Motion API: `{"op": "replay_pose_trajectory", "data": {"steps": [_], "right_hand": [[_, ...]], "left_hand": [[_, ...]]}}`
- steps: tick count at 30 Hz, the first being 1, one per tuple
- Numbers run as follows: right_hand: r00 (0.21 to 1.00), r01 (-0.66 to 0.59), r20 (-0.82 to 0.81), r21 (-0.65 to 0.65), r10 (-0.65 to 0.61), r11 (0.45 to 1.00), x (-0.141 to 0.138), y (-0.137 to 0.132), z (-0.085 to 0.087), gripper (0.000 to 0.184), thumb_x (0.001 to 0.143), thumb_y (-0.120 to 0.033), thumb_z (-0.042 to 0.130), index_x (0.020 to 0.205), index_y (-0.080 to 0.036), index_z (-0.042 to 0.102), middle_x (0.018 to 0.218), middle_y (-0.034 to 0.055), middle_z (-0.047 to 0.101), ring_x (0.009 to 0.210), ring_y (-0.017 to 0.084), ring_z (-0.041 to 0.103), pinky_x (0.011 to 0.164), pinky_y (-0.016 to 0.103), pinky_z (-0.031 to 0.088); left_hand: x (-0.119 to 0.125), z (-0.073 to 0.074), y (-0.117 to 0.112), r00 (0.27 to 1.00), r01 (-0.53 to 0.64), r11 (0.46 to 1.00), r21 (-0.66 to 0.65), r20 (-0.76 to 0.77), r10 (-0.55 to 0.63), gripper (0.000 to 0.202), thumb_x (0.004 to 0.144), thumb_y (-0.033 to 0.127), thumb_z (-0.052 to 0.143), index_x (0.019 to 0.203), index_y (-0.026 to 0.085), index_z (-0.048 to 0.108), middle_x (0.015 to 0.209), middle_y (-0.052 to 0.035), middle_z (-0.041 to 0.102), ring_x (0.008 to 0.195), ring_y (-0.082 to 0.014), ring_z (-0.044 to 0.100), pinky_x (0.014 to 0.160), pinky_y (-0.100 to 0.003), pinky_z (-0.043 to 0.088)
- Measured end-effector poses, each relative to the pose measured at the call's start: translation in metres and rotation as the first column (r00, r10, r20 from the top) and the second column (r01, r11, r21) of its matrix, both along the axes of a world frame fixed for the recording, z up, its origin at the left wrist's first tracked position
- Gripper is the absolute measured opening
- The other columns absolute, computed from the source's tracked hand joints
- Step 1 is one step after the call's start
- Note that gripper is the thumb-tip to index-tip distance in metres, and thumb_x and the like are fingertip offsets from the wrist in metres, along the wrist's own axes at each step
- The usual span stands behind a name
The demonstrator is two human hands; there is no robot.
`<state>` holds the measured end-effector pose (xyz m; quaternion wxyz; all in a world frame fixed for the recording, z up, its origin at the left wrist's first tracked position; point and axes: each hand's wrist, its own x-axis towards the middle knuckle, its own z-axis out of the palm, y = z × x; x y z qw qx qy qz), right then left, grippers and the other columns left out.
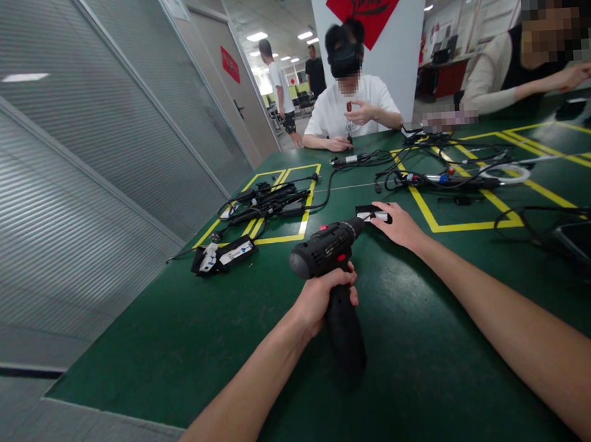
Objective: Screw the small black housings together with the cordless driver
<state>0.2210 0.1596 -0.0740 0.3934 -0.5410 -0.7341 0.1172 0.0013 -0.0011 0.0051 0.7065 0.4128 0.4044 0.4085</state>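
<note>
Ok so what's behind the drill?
Green table shows around the drill; beyond its tip is a black-and-white box, its right end partly covered by the right hand. Whatever lies directly behind the drill's body and the left hand can't be seen.

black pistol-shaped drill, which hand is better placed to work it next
Left hand, probably: its grip is around the handle of the black pistol-shaped drill. The right hand touches a small black-and-white block by the chuck.
</note>
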Motion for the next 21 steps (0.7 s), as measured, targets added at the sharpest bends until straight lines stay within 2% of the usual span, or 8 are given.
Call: {"op": "replay_pose_trajectory", "data": {"steps": [21], "right_hand": [[1.0,0.001,0.012,0.018,-0.001,1.0,0.001,0.0032,-0.0025,0.052,0.083,-0.037,0.061,0.132,-0.021,0.056,0.117,0.0121,0.057,0.105,0.027,0.06,0.098,0.042,0.044]], "left_hand": [[-0.0004,-0.0017,0.001,1.0,0.018,1.0,-0.007,0.008,-0.018,0.02,0.072,0.021,0.06,0.09,0.013,0.057,0.073,0.0001,0.052,0.051,-0.0089,0.052,0.056,-0.026,0.043]]}}
